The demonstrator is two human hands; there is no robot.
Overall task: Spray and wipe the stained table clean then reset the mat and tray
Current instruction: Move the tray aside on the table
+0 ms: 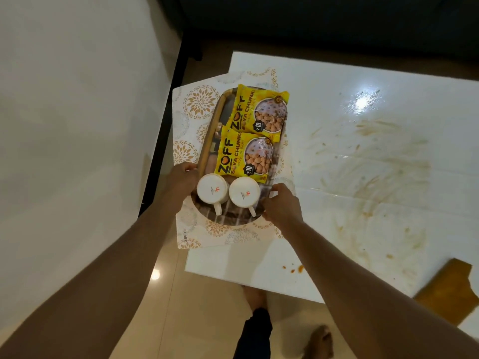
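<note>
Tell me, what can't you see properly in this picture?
- Tray floor, head view: covered by two yellow packets and two cups.
- Cup insides: cups are upside down.
- Brown cloth: cut off at the right edge.
- Mat lettering: too small.

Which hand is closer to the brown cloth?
Right. The right hand grips the tray's side facing the brown cloth; the left hand grips the far side.

We observe bare forearms, no sleeves; left hand [181, 180] and right hand [281, 204] ungloved; dark trouser leg [255, 332]; bare feet [320, 340].
</note>
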